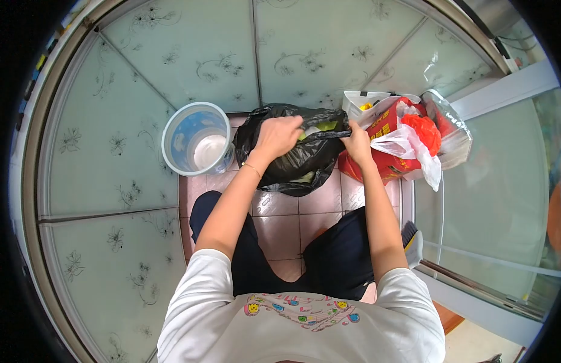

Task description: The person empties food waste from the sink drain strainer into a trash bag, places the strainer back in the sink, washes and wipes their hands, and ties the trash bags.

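A black plastic garbage bag [298, 166] sits on the tiled floor in front of me, its mouth partly gathered. Green and whitish contents [323, 126] show through the opening. My left hand [279, 137], a thin bracelet at its wrist, is closed at the bag's left rim; its fingertips partly hide what they pinch, which looks like the black plastic. On the other side of the mouth, my right hand [357, 144] grips the bag's right edge, and a stretched band of plastic runs from it toward the left hand.
A light blue plastic bucket [171, 140] stands left of the bag. To the right are a red packaging bag [386, 130], white and orange plastic bags, and a clear one. Flower-patterned cabinet doors [220, 54] rise behind. A brush [409, 235] lies near the sliding door frame at right.
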`<state>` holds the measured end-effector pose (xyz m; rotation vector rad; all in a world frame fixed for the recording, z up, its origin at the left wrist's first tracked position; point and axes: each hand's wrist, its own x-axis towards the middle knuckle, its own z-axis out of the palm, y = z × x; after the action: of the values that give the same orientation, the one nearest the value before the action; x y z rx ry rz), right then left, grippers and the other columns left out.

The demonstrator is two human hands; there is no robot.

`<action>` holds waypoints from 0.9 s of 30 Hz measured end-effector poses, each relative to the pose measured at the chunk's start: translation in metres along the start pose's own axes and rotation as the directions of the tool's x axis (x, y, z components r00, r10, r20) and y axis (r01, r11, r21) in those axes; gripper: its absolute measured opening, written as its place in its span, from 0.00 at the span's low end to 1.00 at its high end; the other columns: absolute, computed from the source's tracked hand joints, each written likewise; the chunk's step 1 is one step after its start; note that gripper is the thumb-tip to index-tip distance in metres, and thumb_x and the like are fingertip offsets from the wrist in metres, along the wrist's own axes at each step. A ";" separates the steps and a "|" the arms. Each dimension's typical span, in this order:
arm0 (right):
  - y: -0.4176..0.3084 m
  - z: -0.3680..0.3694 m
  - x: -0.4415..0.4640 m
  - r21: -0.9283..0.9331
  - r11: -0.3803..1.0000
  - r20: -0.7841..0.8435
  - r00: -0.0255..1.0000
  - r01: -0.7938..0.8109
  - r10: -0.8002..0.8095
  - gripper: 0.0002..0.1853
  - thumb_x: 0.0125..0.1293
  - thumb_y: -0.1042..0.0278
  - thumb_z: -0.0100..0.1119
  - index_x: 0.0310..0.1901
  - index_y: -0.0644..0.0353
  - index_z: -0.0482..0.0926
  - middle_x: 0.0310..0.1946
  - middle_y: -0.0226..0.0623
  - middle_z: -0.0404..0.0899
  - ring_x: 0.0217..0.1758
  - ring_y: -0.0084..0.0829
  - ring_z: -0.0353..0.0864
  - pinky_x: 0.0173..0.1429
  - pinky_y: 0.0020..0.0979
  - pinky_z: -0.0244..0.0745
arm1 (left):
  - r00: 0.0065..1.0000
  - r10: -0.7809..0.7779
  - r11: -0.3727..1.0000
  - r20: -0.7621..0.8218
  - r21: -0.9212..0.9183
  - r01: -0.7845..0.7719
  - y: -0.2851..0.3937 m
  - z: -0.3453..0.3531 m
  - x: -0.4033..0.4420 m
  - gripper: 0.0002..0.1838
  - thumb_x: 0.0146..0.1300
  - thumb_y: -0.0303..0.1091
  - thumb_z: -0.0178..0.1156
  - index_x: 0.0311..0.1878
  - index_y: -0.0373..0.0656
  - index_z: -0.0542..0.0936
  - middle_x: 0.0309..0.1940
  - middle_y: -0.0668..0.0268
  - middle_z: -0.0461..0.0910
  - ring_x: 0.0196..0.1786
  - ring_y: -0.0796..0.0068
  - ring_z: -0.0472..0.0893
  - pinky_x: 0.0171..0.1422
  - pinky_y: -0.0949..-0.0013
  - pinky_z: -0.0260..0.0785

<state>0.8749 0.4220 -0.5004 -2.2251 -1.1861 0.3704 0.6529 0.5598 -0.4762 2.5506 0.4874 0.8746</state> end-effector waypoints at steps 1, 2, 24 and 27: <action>-0.010 -0.005 -0.007 -0.074 0.997 -0.007 1.000 0.024 -0.025 0.15 0.48 0.71 0.66 0.38 0.62 0.74 0.42 0.51 0.79 0.47 0.50 0.78 0.44 0.39 0.74 | 0.996 0.061 0.997 0.061 0.042 -0.064 0.001 0.006 -0.001 0.09 0.55 0.36 0.61 0.34 0.43 0.72 0.25 0.59 0.76 0.31 0.53 0.78 0.34 0.56 0.70; -0.016 -0.012 -0.011 -0.098 0.992 -0.011 0.997 0.073 -0.075 0.14 0.47 0.72 0.67 0.35 0.62 0.74 0.41 0.50 0.79 0.47 0.50 0.78 0.44 0.39 0.74 | 0.988 0.065 0.992 0.138 0.095 -0.079 0.001 0.010 -0.003 0.09 0.56 0.36 0.61 0.34 0.44 0.73 0.24 0.60 0.76 0.30 0.55 0.78 0.34 0.56 0.70; -0.036 0.072 0.012 0.957 0.055 0.289 0.944 -0.283 -0.159 0.11 0.63 0.72 0.62 0.40 0.58 0.67 0.23 0.25 0.70 0.24 0.21 0.69 0.46 0.25 0.70 | 0.838 -0.283 0.458 0.467 -0.702 0.546 -0.023 0.014 -0.016 0.07 0.65 0.32 0.59 0.39 0.37 0.78 0.31 0.69 0.80 0.31 0.80 0.74 0.38 0.75 0.66; -0.052 0.063 0.006 0.942 0.172 0.322 0.922 -0.289 -0.213 0.25 0.57 0.78 0.65 0.54 0.59 0.65 0.44 0.32 0.74 0.50 0.23 0.73 0.56 0.25 0.68 | 0.841 -0.384 0.336 0.382 -0.790 0.512 -0.017 0.001 -0.003 0.05 0.66 0.31 0.57 0.37 0.39 0.77 0.27 0.72 0.77 0.29 0.86 0.71 0.35 0.79 0.64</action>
<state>0.8123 0.4722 -0.5185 -0.9374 -0.6232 1.2650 0.6480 0.5727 -0.4862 1.3573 0.4901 0.5094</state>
